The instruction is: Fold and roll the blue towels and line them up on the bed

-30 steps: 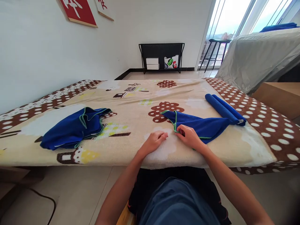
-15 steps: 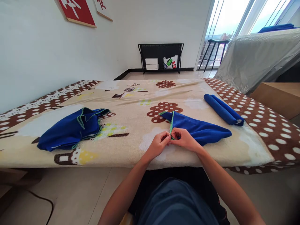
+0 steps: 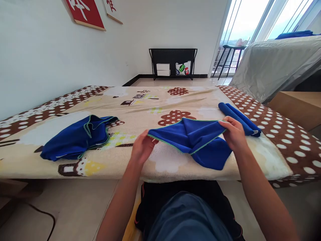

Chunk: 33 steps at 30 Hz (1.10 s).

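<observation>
Left grip (image 3: pixel 142 147) has its fingers closed on one pointed corner of a blue cloth (image 3: pixel 187 135), and the right grip (image 3: pixel 235 134) pinches the same cloth at its other upper end, thumb laid over the green-stitched hem. Between them the cloth is drawn out sideways, creased in the middle, with a loose flap drooping below on the right-hand side. From where I'm standing, it's over the near part of the bed (image 3: pixel 130 169), right of the middle of the near edge; I can't tell how much of it touches the bed.

Over toward the bed's near left corner lies a crumpled blue heap (image 3: pixel 72 141), green hems bunched along its upper and right sides. Just beyond the right grip, toward the right edge, two blue rolls (image 3: pixel 238 118) lie side by side at a slant, on the pale part of the bedcover, near its brown border with white dots.

Past the far edge, a black rack (image 3: pixel 173 57) stands by the wall, holding white boxes (image 3: pixel 163 69) and a printed bag (image 3: pixel 183 68). Off to the right I see a cardboard box (image 3: pixel 296 104) and something big under a pale sheet (image 3: pixel 278 62), with more blue fabric (image 3: pixel 294 34) lying on top
</observation>
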Each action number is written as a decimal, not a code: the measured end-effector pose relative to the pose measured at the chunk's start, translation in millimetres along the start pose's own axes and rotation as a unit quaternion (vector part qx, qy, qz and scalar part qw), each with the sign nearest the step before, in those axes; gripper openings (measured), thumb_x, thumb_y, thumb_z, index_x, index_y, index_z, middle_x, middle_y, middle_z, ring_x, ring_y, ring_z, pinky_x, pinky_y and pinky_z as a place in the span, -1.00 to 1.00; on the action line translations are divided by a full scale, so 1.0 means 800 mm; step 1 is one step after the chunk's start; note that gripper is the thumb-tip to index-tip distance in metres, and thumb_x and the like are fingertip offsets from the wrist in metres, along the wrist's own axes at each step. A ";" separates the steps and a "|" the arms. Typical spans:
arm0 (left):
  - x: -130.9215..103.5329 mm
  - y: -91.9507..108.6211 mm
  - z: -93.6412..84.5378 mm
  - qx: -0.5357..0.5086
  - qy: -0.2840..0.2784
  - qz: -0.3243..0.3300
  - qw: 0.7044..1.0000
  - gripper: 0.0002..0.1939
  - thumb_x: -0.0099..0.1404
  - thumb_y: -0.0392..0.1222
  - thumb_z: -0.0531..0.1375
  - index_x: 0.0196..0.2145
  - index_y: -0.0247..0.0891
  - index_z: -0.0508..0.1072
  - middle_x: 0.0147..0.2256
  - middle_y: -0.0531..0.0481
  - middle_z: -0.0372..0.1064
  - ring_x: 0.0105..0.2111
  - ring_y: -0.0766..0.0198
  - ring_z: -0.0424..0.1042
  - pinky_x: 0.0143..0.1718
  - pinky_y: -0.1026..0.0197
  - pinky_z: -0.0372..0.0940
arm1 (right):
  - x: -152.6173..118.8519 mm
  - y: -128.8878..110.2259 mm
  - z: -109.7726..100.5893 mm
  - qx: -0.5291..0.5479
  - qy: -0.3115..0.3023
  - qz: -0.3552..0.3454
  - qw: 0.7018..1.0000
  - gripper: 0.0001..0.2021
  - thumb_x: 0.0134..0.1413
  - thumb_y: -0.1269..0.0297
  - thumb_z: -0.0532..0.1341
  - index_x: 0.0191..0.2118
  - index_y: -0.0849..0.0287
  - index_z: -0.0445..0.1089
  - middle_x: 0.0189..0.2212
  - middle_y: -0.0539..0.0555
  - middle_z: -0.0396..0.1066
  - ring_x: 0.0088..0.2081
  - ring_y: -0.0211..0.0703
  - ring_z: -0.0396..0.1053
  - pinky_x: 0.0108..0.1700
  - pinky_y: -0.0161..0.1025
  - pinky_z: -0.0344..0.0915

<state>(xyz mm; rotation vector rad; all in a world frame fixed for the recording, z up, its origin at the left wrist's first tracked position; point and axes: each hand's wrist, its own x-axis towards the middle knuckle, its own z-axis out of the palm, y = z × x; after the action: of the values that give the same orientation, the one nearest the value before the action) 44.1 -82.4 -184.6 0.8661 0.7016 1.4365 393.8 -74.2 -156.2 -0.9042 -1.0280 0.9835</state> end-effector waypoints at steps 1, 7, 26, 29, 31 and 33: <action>0.001 0.014 -0.011 -0.033 0.024 0.007 0.999 -0.88 0.24 -0.12 0.23 -0.37 -0.21 0.45 -0.34 0.02 0.48 -0.32 0.29 0.44 -0.26 0.22 0.35 | 0.005 -0.006 -0.014 0.011 0.023 -0.003 1.000 -0.70 -0.21 0.26 0.44 -0.53 0.16 0.26 -0.59 -0.10 0.19 -0.53 -0.36 0.14 -0.48 -0.37 0.11; -0.013 0.079 -0.070 -0.068 0.082 0.108 0.988 -0.91 0.26 -0.18 0.19 -0.36 -0.20 0.48 -0.33 0.06 0.53 -0.29 0.30 0.49 -0.19 0.25 0.41 | 0.009 -0.031 -0.093 0.049 0.107 -0.002 0.993 -0.75 -0.14 0.44 0.33 -0.59 0.15 0.21 -0.59 -0.07 0.11 -0.52 -0.34 0.13 -0.47 -0.30 0.09; 0.040 0.139 -0.089 -0.033 0.040 0.133 0.990 -0.80 0.39 -0.24 0.04 -0.34 -0.27 0.42 -0.24 -0.07 0.54 -0.01 0.11 0.46 0.11 -0.05 0.31 | 0.074 -0.038 -0.110 0.209 0.112 -0.027 0.971 -0.91 0.02 0.37 0.21 -0.30 0.22 0.39 -0.27 0.06 0.47 -0.15 -0.14 0.42 0.07 -0.12 0.32; 0.102 0.141 -0.085 -0.016 0.083 0.090 0.992 -0.77 0.41 -0.27 0.01 -0.39 -0.29 0.37 -0.26 -0.10 0.53 -0.02 0.08 0.46 0.14 -0.17 0.24 | 0.125 -0.029 -0.088 0.178 0.105 0.024 0.978 -0.97 0.10 0.40 0.17 -0.33 0.19 0.36 -0.35 0.00 0.48 -0.22 -0.17 0.41 0.01 -0.04 0.32; 0.133 0.154 -0.079 -0.010 0.088 0.103 0.991 -0.80 0.42 -0.27 0.02 -0.37 -0.28 0.35 -0.26 -0.08 0.51 -0.03 0.10 0.46 0.15 -0.20 0.22 | 0.153 -0.031 -0.076 0.176 0.101 0.021 0.979 -0.95 0.15 0.41 0.15 -0.33 0.19 0.33 -0.38 -0.03 0.48 -0.23 -0.19 0.41 -0.01 -0.03 0.29; 0.149 0.175 -0.070 -0.005 0.071 0.138 0.988 -0.86 0.41 -0.27 0.05 -0.33 -0.28 0.34 -0.23 -0.06 0.50 -0.01 0.11 0.45 0.15 -0.20 0.21 | 0.172 -0.041 -0.068 0.177 0.093 0.001 0.980 -0.92 0.20 0.40 0.12 -0.33 0.21 0.32 -0.39 -0.06 0.46 -0.21 -0.24 0.41 -0.01 -0.07 0.26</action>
<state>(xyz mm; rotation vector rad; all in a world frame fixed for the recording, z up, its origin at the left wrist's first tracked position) -74.2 32.2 -85.5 0.8848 0.6993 1.7615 480.9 38.7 -104.7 -0.6861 -0.6673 1.0223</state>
